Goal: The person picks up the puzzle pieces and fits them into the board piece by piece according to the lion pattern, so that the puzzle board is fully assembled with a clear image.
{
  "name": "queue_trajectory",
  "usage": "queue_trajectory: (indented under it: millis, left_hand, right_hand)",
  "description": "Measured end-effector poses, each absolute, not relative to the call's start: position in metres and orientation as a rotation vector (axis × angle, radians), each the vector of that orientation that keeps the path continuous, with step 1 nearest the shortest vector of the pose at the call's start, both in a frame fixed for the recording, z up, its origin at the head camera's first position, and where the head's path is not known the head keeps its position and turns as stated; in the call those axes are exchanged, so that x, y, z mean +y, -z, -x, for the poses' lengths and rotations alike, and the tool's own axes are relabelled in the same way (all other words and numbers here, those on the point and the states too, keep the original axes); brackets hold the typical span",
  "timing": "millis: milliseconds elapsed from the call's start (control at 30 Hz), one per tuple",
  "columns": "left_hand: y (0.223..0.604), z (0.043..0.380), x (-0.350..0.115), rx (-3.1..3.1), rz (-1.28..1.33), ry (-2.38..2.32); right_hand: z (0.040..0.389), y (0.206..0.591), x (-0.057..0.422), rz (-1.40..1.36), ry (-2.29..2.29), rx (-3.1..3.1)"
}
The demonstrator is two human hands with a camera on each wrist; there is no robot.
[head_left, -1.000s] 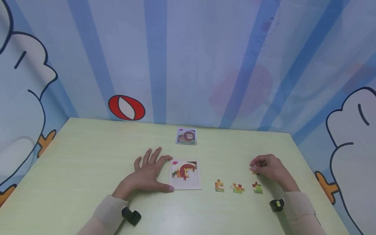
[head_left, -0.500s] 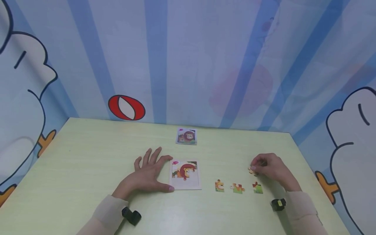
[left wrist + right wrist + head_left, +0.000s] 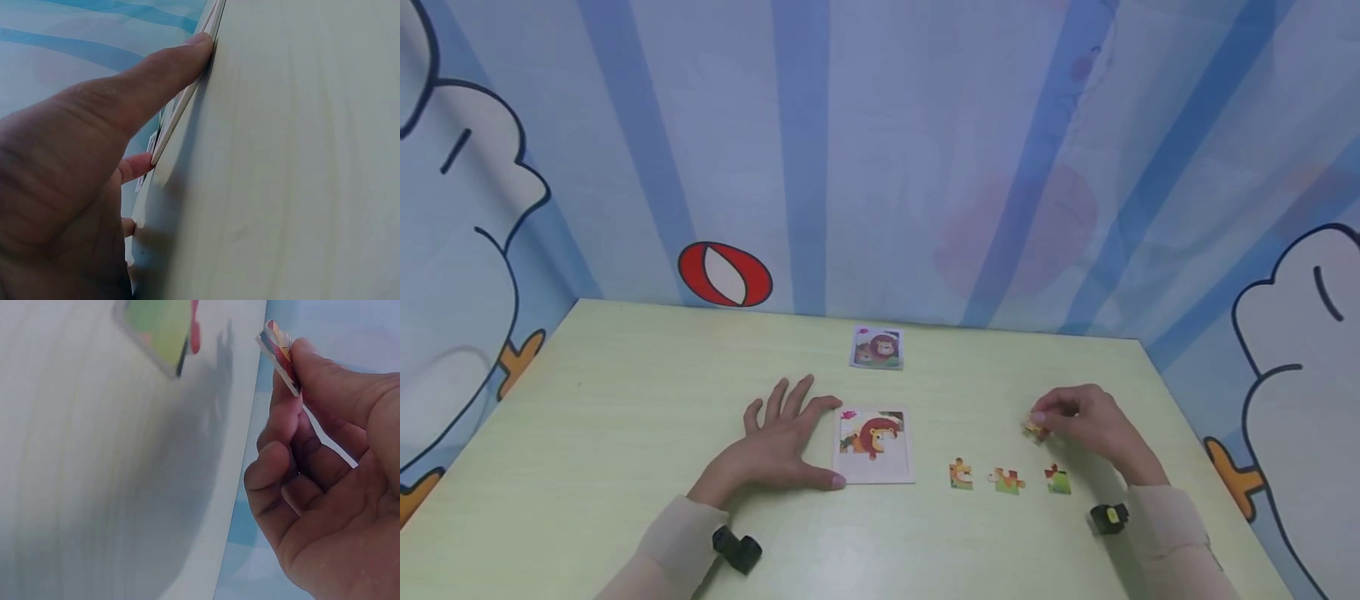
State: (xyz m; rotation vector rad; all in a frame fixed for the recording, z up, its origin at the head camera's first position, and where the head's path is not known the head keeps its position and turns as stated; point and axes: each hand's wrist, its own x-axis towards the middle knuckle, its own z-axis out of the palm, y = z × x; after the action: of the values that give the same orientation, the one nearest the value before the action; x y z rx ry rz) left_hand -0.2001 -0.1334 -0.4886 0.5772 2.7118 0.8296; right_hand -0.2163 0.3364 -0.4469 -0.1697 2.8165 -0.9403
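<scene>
White square puzzle tray [image 3: 897, 468]: left hand [image 3: 775, 450] spread alongside; right hand [image 3: 1087, 425] pinches multicoloured jigsaw piece [image 3: 280, 356], whose tilt, I judge, risks misfit.

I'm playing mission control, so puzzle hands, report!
Right hand pinches puzzle piece. Left hand touches left side of puzzle board. Three loose pieces nearby; path looks clear.

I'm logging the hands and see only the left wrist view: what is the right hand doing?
Observer: The right hand pinches a puzzle piece between thumb and fingers.
Operator: Are any other pieces loose?
Observer: Yes, three loose pieces lie apart in a row, to the right of the puzzle board.
Operator: I see only that board's edge by the left hand. Is it full?
Observer: No, part of a lion picture is laid in, but much of its lower part is bare white.
</scene>
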Motion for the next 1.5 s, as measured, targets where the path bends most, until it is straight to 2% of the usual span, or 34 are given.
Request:
queue_trajectory:
  millis: [433, 733, 1500]
  left_hand:
    - [0.477, 0.198, -0.132, 2.674, -0.559, -0.827]
    - [0.489, 0.201, -0.133, 2.697, -0.565, -0.836]
    - [0.492, 0.202, -0.134, 2.707, -0.582, -0.856]
  right_hand:
    - [0.219, 0.444, 0.322, 0.202, 1.146, 2.728]
    - [0.221, 0.444, 0.307, 0.191, 1.271, 2.564]
    - [0.23, 0.45, 0.267, 0.28, 1.198, 2.576]
